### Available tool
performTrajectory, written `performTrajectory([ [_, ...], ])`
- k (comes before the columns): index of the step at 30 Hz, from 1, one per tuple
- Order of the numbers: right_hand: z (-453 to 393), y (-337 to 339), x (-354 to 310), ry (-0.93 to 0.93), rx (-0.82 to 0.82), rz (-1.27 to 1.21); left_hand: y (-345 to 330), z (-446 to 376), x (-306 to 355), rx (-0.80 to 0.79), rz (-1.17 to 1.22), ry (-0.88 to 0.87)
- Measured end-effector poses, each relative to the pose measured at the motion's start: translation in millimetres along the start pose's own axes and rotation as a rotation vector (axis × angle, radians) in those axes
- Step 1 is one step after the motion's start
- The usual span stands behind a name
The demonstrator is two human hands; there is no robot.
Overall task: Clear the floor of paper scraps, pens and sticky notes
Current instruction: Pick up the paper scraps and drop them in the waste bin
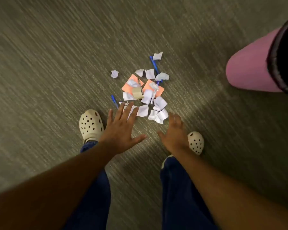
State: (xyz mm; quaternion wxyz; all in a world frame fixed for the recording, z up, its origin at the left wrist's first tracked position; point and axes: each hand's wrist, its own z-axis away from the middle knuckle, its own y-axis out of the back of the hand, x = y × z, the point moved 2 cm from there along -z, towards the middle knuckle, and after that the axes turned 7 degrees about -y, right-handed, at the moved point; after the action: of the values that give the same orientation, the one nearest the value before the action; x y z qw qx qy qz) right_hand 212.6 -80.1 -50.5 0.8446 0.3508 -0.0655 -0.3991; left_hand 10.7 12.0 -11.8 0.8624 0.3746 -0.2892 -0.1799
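A heap of white paper scraps (159, 103) lies on the carpet in front of my feet, with one stray crumpled scrap (114, 74) to its left. Two orange sticky notes (129, 83) show under the scraps. A blue pen (154, 63) lies at the far side of the heap, another blue pen (114, 100) at its near left, and a clear pen (153, 96) in the middle. My left hand (121, 128) reaches out with fingers spread, its fingertips over the near edge of the heap. My right hand (175, 131) hovers beside it, fingers relaxed, holding nothing.
A pink bin (251, 68) with a black liner stands on the carpet (56, 63) at the right, its opening cut off by the frame edge. My feet in cream clogs (91, 125) stand just short of the heap.
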Motion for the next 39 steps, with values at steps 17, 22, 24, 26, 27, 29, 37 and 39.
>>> performTrajectory([
  [17,-141,-109,-28,-0.162,0.151,-0.057,-107,-42,-43,-0.189,0.425,0.118],
  [22,-149,-98,-17,-0.088,0.087,-0.286,-104,-60,-31,-0.159,0.404,0.110],
  [24,-149,-91,-13,-0.130,0.075,-0.388,-105,-72,-36,-0.136,0.348,0.134],
  [26,-149,-86,-10,-0.169,0.052,-0.438,-109,-89,-43,-0.105,0.274,0.136],
  [27,-149,-85,-9,-0.174,0.032,-0.452,-112,-98,-46,-0.098,0.235,0.129],
  [29,-146,-83,-6,-0.174,0.009,-0.468,-119,-116,-53,-0.127,0.120,0.088],
  [37,-128,-72,16,-0.185,-0.127,-0.631,-137,-166,-63,-0.183,-0.211,-0.175],
  [39,-123,-70,22,-0.210,-0.163,-0.679,-133,-170,-65,-0.220,-0.222,-0.215],
])
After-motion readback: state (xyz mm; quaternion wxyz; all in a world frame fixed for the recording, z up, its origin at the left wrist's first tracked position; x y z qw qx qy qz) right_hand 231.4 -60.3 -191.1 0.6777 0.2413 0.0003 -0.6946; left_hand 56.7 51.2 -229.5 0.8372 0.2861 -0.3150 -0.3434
